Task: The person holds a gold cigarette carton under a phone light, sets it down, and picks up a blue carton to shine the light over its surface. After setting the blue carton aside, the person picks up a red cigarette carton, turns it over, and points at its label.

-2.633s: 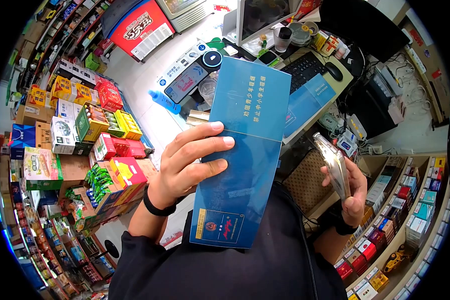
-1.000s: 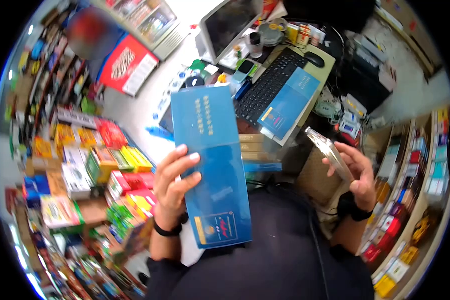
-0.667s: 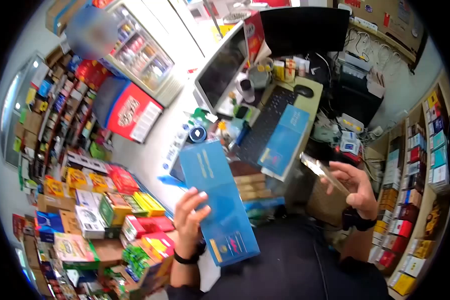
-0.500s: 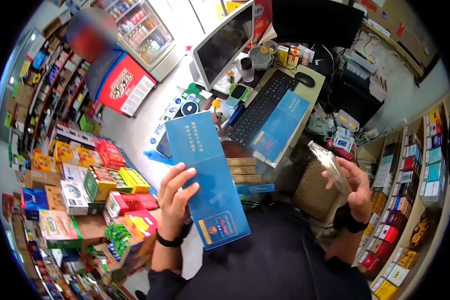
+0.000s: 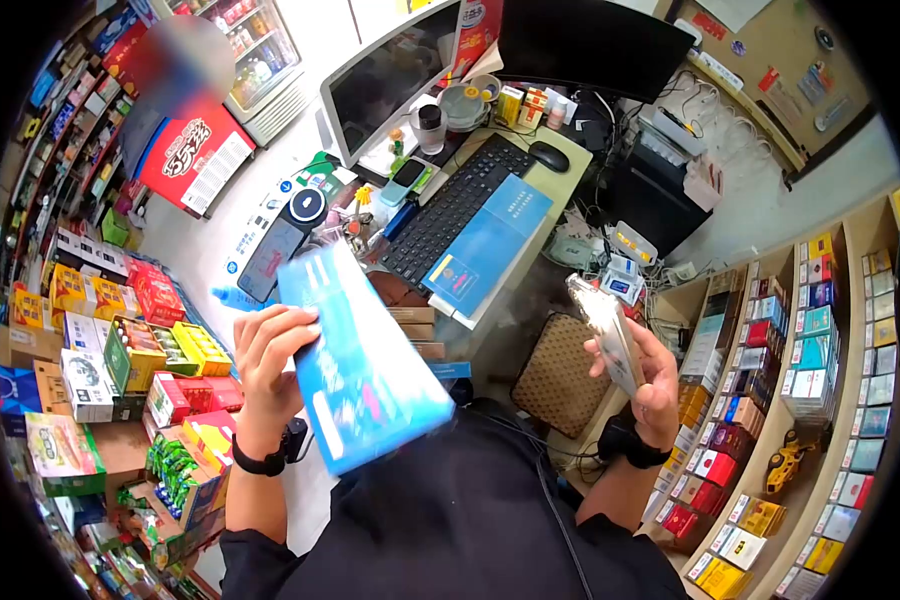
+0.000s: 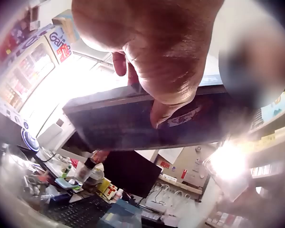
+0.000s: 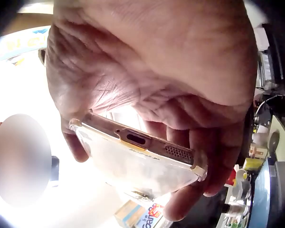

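Observation:
My left hand (image 5: 273, 355) grips a long blue cigarette carton (image 5: 365, 370) by its left edge, tilted in front of my body with bright glare across its face. Seen in the left wrist view, the thumb presses on one side of the carton (image 6: 118, 126) and some fingers are hidden behind it. My right hand (image 5: 652, 385) holds a smartphone (image 5: 608, 330) in a clear case by its edges. The right wrist view shows the bottom end of the phone (image 7: 142, 142), with its charging port, close to the palm. A second blue carton (image 5: 490, 245) lies flat along the keyboard (image 5: 455, 215).
The desk bears a monitor (image 5: 390, 80), a mouse (image 5: 548, 156) and a glass (image 5: 429, 130). Cigarette shelves (image 5: 760, 420) run along the right. Boxed goods (image 5: 150, 350) are stacked at the left. A woven seat (image 5: 567, 375) stands below the desk, and a blurred person (image 5: 185, 65) appears at the far left.
The left hand has brought the carton lower and turned it, so its top leans left and its printed face catches glare. The phone stays in the right hand. The head view has shifted.

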Demonstrator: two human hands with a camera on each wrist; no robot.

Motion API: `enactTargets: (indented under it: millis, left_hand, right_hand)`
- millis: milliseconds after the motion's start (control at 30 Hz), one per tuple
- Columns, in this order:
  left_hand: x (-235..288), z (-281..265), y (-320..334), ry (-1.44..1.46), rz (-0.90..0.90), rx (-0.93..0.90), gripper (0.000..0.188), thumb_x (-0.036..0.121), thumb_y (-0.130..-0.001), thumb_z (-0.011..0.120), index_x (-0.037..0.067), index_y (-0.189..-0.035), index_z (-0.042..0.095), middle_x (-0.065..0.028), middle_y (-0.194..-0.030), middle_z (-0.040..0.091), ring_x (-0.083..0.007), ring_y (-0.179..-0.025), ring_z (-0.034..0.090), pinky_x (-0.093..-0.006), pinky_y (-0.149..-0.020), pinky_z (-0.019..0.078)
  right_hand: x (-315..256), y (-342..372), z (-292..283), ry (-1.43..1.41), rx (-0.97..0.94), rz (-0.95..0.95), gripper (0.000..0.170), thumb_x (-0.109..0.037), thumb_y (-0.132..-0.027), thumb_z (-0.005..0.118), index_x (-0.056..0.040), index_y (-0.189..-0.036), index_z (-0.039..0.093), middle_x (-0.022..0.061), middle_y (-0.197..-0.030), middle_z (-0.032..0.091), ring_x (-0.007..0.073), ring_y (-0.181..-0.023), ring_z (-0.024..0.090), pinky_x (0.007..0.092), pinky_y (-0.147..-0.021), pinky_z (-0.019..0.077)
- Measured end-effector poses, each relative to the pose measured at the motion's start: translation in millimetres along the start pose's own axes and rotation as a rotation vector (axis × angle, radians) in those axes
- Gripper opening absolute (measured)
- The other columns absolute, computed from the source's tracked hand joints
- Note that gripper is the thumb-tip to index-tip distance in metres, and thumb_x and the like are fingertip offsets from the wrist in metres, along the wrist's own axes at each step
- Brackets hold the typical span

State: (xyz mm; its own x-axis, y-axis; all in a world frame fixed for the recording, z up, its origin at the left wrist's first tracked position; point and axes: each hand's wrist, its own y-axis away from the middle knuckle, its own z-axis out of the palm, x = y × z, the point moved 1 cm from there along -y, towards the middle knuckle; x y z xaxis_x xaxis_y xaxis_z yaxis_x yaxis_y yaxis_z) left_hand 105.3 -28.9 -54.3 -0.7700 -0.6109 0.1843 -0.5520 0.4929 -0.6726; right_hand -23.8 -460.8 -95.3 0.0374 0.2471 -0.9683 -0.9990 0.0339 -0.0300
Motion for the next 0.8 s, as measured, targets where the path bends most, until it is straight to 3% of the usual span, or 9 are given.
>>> enactTargets:
  millis: [100,133,233,333,433,567,633,667,800]
  left_hand:
    - [-2.0,24.0,-16.3,0.136,-0.214,-0.006,0.036,0.012,-0.081,0.083,0.005,-0.112,0.066,-0.0123,-0.107,0.073,-0.0311,-0.096,0.068,-0.0405,-0.088,0.0473]
    - [-2.6,37.4,-20.1,0.239,-0.377,-0.009,0.042,0.013,-0.084,0.083,0.001,-0.119,0.065,-0.0137,-0.104,0.073,-0.0299,-0.095,0.068,-0.0392,-0.089,0.0493]
    - [-15.3,87.0,-42.5,0.828,-0.748,-0.264,0.043,0.02,-0.098,0.072,-0.003,-0.132,0.06,-0.0071,-0.108,0.072,-0.0128,-0.098,0.064,-0.0298,-0.087,0.0516]
    - [-32.4,156.8,-47.9,0.899,-0.736,-0.424,0.045,0.027,-0.104,0.064,-0.003,-0.138,0.058,-0.0071,-0.113,0.071,-0.0107,-0.101,0.063,-0.027,-0.088,0.051]
    - [-35.7,211.9,-57.8,0.881,-0.747,-0.54,0.051,0.037,-0.104,0.061,-0.004,-0.136,0.061,-0.0114,-0.115,0.072,-0.0141,-0.101,0.065,-0.0309,-0.089,0.0515]
    - [-45.8,268.8,-68.1,0.817,-0.706,-0.568,0.054,0.043,-0.102,0.061,-0.003,-0.129,0.066,-0.0198,-0.115,0.072,-0.0248,-0.104,0.069,-0.0356,-0.09,0.0518]
    - [-47.4,283.0,-72.9,0.643,-0.625,-0.514,0.055,0.045,-0.101,0.062,-0.003,-0.127,0.068,-0.0233,-0.114,0.071,-0.0309,-0.105,0.069,-0.0378,-0.09,0.0521]
    - [-49.3,287.6,-71.2,0.526,-0.599,-0.51,0.054,0.045,-0.098,0.065,-0.002,-0.124,0.07,-0.0259,-0.113,0.069,-0.0393,-0.106,0.068,-0.0424,-0.091,0.0519]
    - [-55.3,286.7,-71.4,0.384,-0.485,-0.607,0.049,0.041,-0.095,0.067,-0.001,-0.12,0.072,-0.0241,-0.111,0.068,-0.0405,-0.107,0.065,-0.045,-0.093,0.0511]
  right_hand:
    - [-2.8,1.9,-5.7,0.007,0.036,-0.011,0.096,-0.044,-0.076,0.076,0.0077,-0.15,0.044,0.0238,-0.128,0.067,0.0227,-0.099,0.069,0.0353,-0.096,0.0524]
    - [-1.9,3.8,-9.1,0.017,0.053,-0.007,0.095,-0.043,-0.075,0.075,0.0075,-0.15,0.044,0.0235,-0.128,0.067,0.0227,-0.099,0.069,0.0353,-0.096,0.0523]
    - [3.6,9.3,-18.7,0.093,0.127,0.025,0.092,-0.036,-0.074,0.073,0.0066,-0.15,0.045,0.0223,-0.127,0.068,0.0226,-0.099,0.069,0.0355,-0.096,0.0522]
    - [6.0,16.7,-19.9,0.15,0.195,0.072,0.089,-0.03,-0.071,0.07,0.0057,-0.15,0.046,0.0211,-0.125,0.069,0.0225,-0.098,0.069,0.0357,-0.095,0.0521]
    - [10.3,25.1,-21.6,0.155,0.239,0.098,0.088,-0.029,-0.071,0.069,0.0055,-0.149,0.048,0.0206,-0.124,0.069,0.0226,-0.097,0.069,0.0359,-0.094,0.052]
    - [13.4,37.7,-22.9,0.15,0.285,0.116,0.09,-0.033,-0.07,0.069,0.0054,-0.149,0.048,0.0208,-0.124,0.069,0.0221,-0.095,0.069,0.0353,-0.093,0.0528]
    - [15.2,44.5,-25.5,0.145,0.313,0.119,0.09,-0.034,-0.07,0.069,0.0051,-0.149,0.048,0.0207,-0.123,0.069,0.0219,-0.095,0.069,0.0351,-0.092,0.0532]
    - [15.4,47.0,-24.9,0.136,0.335,0.113,0.09,-0.035,-0.071,0.069,0.0048,-0.148,0.048,0.0204,-0.123,0.069,0.0218,-0.095,0.069,0.0348,-0.092,0.0534]
    - [20.9,49.6,-24.9,0.116,0.335,0.093,0.096,-0.049,-0.074,0.076,0.0057,-0.148,0.048,0.0191,-0.122,0.07,0.0212,-0.093,0.069,0.0332,-0.088,0.0537]
